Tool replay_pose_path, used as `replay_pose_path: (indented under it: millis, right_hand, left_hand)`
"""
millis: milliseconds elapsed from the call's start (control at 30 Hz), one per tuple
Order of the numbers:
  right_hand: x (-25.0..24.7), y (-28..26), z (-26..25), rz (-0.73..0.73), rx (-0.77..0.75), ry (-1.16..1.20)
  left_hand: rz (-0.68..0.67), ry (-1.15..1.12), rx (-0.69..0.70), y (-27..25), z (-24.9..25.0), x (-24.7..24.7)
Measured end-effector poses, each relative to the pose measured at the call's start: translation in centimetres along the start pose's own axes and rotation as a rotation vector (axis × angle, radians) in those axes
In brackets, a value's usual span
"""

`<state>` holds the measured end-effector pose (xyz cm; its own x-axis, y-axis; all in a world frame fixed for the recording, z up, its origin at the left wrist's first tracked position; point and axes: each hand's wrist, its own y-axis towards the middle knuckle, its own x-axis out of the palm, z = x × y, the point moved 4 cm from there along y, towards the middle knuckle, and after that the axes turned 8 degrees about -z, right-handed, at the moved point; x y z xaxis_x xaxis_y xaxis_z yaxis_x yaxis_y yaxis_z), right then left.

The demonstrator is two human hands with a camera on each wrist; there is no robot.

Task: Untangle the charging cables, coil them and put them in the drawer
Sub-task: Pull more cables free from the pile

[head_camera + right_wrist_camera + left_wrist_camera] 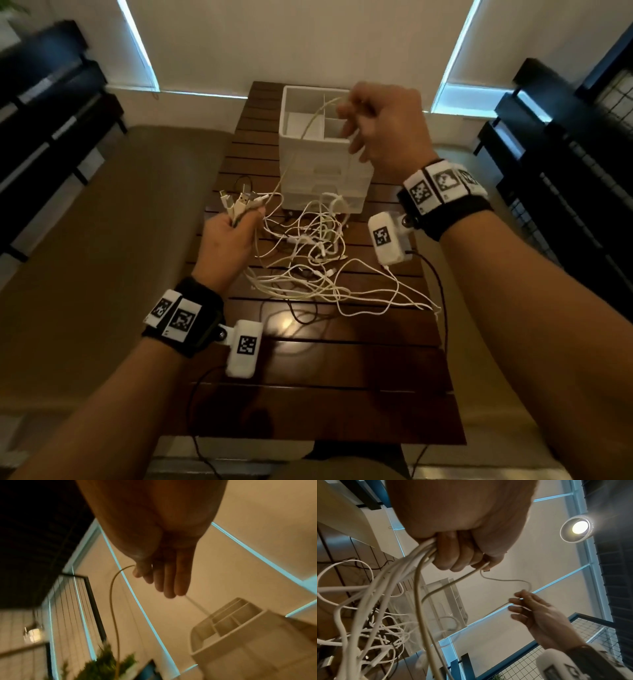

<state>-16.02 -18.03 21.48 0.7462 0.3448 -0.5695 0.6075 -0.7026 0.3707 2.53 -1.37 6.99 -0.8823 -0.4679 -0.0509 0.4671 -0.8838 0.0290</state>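
A tangle of white charging cables [315, 246] lies on the dark slatted wooden table [325, 377]. My left hand [239, 222] grips a bundle of cable ends, with several plugs [241, 200] sticking up out of the fist [458, 550]. My right hand [352, 116] is raised over the white drawer unit [325, 161] and pinches one cream cable [308, 126]. That cable runs down to the left hand's bundle. In the left wrist view the cream cable [505, 580] loops from my left fist to the right hand [522, 601]. All drawers look closed.
The drawer unit's top tray [228, 619] has open, empty-looking compartments. Thin black wires [442, 291] trail from the wrist cameras across the table. Dark shelving [51, 120] stands at both sides, and a beige seat [102, 240] lies left of the table.
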Motion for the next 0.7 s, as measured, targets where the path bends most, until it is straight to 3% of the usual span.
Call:
replay_pose_path:
  millis: [67,167,267,367,467,567,600,700]
  right_hand:
    - [-0.1,0.2,-0.7,0.03,-0.057,0.005]
    - [0.7,-0.1,-0.6,-0.122,0.002,-0.117]
    - [0.7,-0.7,-0.5,-0.029,-0.034,-0.031]
    - [1.7,-1.7,0.3,-0.162,0.054,-0.047]
    - [1.2,-2.4,0.6,0.003,-0.02,-0.009]
    - [3.0,-3.1,0.8,-0.206,-0.032,-0.155]
    - [2.8,-3.1,0.4,-0.187,-0.064,-0.182]
    - [-0.7,-1.8,-1.3,0.169,-0.162,-0.071]
  left_hand:
    - [0.017,0.012,-0.018,-0.3,-0.1,0.0]
    - [0.04,0.045,-0.036,-0.2,-0.3,0.2]
    - [0.029,0.025,-0.054,0.0,-0.7,0.4]
    - [0.007,0.025,-0.06,0.1,-1.2,0.6]
    - [0.012,0.028,-0.073,0.3,-1.2,0.7]
    - [0.023,0.097,-0.081,0.1,-1.4,0.9]
    - [0.017,0.117,-0.071,0.1,-1.2,1.0]
    - [0.023,0.111,-0.054,0.6,-1.1,0.9]
